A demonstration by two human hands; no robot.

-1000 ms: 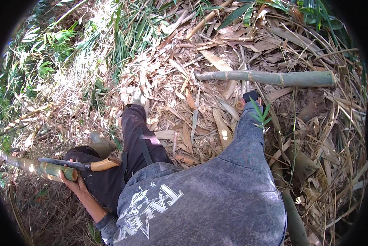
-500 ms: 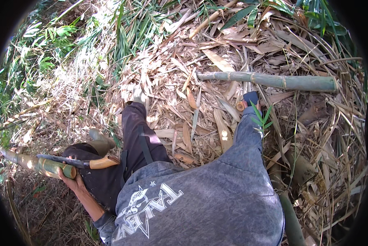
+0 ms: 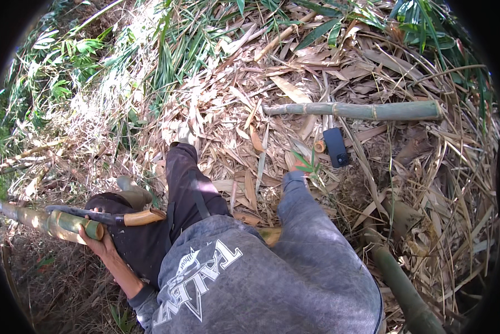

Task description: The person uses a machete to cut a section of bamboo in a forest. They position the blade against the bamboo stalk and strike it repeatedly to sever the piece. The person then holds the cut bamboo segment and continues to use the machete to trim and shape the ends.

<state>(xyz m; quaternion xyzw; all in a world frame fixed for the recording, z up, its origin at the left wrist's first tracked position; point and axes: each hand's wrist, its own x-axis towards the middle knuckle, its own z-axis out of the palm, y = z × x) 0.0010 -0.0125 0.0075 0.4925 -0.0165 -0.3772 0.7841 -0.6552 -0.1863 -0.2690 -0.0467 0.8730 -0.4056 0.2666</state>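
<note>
On the left, my left hand (image 3: 98, 240) is wrapped around a short green bamboo section (image 3: 78, 224), its cut end facing me. A machete lies along it and across my thigh, with a dark blade (image 3: 85, 212) and a pale wooden handle (image 3: 144, 217). Fingertips show just past the blade. My right hand (image 3: 295, 167) is low over the dry leaves, partly covered by a small green sprig (image 3: 311, 166); its fingers cannot be made out. A dark phone (image 3: 335, 147) lies on the litter beyond it, next to a small round wooden end (image 3: 320, 146).
A long green bamboo pole (image 3: 372, 111) lies across the ground ahead. Another thick bamboo stem (image 3: 403, 284) runs at the lower right. A longer bamboo pole (image 3: 19, 211) reaches out at left. Dry leaves cover the ground, with green foliage (image 3: 188, 67) farther off.
My right hand has come away from the phone, moving left and nearer to me; the phone now lies in full sight. My left hand keeps its hold on the bamboo section.
</note>
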